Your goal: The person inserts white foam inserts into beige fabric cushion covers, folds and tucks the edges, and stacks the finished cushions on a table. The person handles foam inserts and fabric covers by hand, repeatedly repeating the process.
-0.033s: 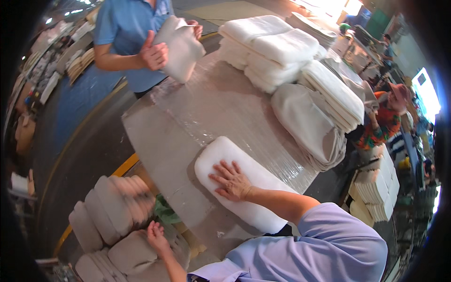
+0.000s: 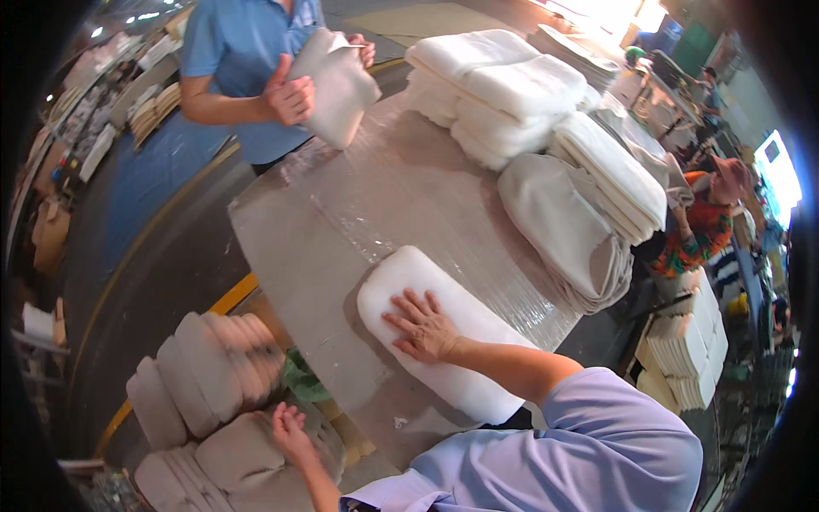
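Observation:
A thick white padded cushion piece [image 2: 384, 294] with rounded corners lies aslant on the near part of the table. Flat on top of it, fingers spread, rests my right hand [image 2: 424, 327]. My left hand [image 2: 292, 433] hovers off the table's left edge, above grey folded fabric pieces [image 2: 239, 456]; its fingers are loosely bent and apart, with nothing in them. Just beyond that hand stands a row of grey rounded covers [image 2: 196, 367], blurred along its right side.
The table [image 2: 367, 196] has clear plastic film over it. White fluffy pads [image 2: 503, 81] and grey covers [image 2: 554, 213] are piled at its far right. Across the table a person in blue [image 2: 247, 51] holds a grey cover [image 2: 328, 102]. Green cloth [image 2: 303, 380] hangs by the left edge.

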Available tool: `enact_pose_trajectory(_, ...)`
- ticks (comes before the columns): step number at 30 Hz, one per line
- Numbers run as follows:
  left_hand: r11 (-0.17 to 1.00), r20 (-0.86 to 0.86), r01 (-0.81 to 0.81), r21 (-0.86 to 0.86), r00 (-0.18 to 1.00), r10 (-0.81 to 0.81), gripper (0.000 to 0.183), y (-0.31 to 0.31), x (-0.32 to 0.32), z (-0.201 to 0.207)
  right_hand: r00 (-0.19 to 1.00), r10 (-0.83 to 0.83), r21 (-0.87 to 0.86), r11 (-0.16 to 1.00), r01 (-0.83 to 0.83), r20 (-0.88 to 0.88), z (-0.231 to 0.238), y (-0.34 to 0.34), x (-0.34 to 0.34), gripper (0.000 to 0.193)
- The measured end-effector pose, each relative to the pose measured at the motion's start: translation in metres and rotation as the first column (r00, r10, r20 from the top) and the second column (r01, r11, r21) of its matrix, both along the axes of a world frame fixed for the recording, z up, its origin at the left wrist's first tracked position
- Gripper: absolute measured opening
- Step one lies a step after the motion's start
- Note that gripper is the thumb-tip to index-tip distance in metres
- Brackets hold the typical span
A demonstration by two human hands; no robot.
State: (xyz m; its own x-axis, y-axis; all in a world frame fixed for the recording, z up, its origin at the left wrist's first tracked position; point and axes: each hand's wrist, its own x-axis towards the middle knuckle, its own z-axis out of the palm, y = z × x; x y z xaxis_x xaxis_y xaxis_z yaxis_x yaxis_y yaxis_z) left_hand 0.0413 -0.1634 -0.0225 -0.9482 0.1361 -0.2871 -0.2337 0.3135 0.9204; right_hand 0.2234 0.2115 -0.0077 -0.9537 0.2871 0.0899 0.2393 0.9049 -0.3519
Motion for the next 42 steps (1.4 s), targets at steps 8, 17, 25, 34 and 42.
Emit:
enact_pose_trajectory(8, 0.903, 0.685, -0.087, 0.422, 0.683, -0.254, 0.038, 0.052, 0.253, 0.017, 0.963, -0.101, -0.077, 0.993, 0.084, -0.250, 0.030, 0.054, -0.058, 0.049)
enact_pose_trajectory(17, 0.869, 0.884, -0.297, 0.395, 0.379, -0.272, 0.058, 0.165, 0.357, 0.031, 0.964, 0.196, -0.275, 0.951, -0.142, 0.179, -0.005, 0.152, -0.113, 0.052)
enact_pose_trajectory(25, 0.673, 0.685, -0.606, 0.424, 0.701, 0.199, 0.054, 0.179, 0.313, 0.040, 0.996, -0.037, -0.517, 0.853, 0.072, 0.077, 0.014, 0.246, -0.034, 0.060)
enact_pose_trajectory(34, 0.838, 0.454, -0.437, 0.326, 0.850, 0.266, 0.064, 0.165, 0.206, 0.084, 0.868, -0.416, -0.866, 0.289, 0.408, 0.270, 0.002, 0.203, 0.207, 0.075)
enact_pose_trajectory(42, 0.959, 0.443, -0.266, -0.099, 0.851, 0.282, 0.065, 0.214, 0.204, 0.085, 0.839, -0.403, -0.930, -0.111, 0.351, 0.365, -0.006, 0.238, 0.267, 0.090)
